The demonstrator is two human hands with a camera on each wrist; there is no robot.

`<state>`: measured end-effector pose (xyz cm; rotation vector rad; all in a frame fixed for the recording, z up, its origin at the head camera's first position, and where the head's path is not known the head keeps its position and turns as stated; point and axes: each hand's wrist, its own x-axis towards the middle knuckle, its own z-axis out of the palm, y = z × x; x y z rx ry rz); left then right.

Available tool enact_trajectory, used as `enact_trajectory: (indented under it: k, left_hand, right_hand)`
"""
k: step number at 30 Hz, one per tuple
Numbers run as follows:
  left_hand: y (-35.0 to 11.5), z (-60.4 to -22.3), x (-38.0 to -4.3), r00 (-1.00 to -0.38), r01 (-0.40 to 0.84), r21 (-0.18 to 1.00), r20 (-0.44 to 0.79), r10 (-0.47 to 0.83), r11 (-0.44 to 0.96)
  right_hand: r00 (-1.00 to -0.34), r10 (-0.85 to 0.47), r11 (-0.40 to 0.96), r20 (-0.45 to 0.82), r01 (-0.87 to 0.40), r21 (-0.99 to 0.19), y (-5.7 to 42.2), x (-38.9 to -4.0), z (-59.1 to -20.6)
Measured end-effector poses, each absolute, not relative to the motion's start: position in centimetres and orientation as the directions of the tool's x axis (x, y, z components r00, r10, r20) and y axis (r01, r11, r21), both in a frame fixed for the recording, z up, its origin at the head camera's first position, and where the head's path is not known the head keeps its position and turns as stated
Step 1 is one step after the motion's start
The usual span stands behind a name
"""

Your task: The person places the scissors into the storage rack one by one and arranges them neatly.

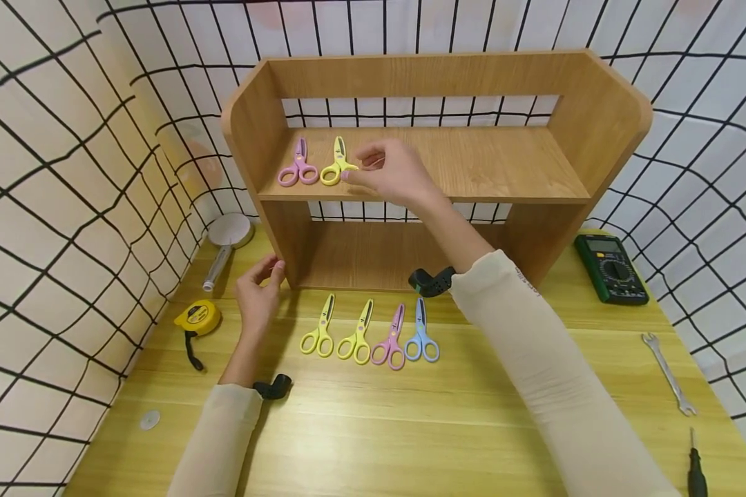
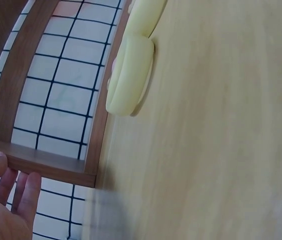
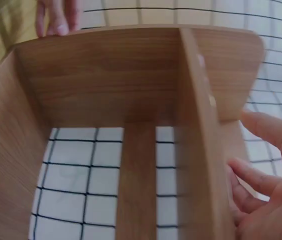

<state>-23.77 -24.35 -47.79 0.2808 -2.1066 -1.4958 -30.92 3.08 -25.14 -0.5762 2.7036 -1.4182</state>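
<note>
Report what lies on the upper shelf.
The upper shelf holds pink scissors and yellow scissors toward its left end. The right hand covers part of it; what lies behind is hidden.

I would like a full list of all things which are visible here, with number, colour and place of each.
Table: 1, yellowish, below everything
Wooden shelf: 1, brown, table's back
Yellow scissors: 3, yellow, one on upper board, two on table
Pink scissors: 2, pink, one on upper board, one on table
Blue scissors: 1, blue, table
Apparent magnifying glass: 1, whitish, left of shelf
Tape measure: 1, yellow-black, left
Disc: 1, grey, front left
Multimeter: 1, green-black, right
Wrench: 1, silver, right
Screwdriver: 1, black handle, front right
Backdrop: white, black grid, around
Left hand: 1, shelf's left side
Right hand: 1, by upper yellow scissors
Sleeves: 2, cream, forearms
Wrist devices: 2, black, wrists
</note>
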Motion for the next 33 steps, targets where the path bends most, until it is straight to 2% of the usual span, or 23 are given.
enact_trajectory:
  k: [7, 12, 21, 27, 29, 33]
  left_hand:
    - [-24.5, -47.8, -23.8, -0.849, 0.126, 0.928, 0.283, -0.446, 0.35]
    - [-24.5, -47.8, -23.5, -0.854, 0.146, 0.933, 0.287, -0.433, 0.33]
    - [-24.5, -47.7, -23.4, -0.859, 0.122, 0.939, 0.262, -0.44, 0.322]
    - [-24.6, -47.4, -23.3, -0.871, 0.098, 0.946, 0.231, -0.433, 0.307]
    - [-24.7, -47.3, -23.3, -0.878, 0.091, 0.955, 0.211, -0.431, 0.283]
    - [-25.0, -46.9, -23.5, -0.906, 0.108, 0.983, 0.158, -0.391, 0.148]
  right_hand:
    - [-0.908, -0.382, 0.441, 0.171, -0.341, -0.83, 7.6, -27.6, -25.0]
    - [-0.896, -0.408, 0.411, 0.173, -0.35, -0.842, 10.8, -24.4, -26.7]
    - [-0.915, -0.388, 0.424, 0.111, -0.284, -0.86, 15.6, -19.8, -32.5]
    - [-0.925, -0.373, 0.476, 0.077, -0.262, -0.84, 16.8, -17.7, -38.0]
    - [-0.929, -0.366, 0.489, 0.056, -0.243, -0.838, 17.0, -17.3, -40.2]
    - [-0.935, -0.355, 0.495, 0.02, -0.206, -0.844, 17.2, -16.8, -44.2]
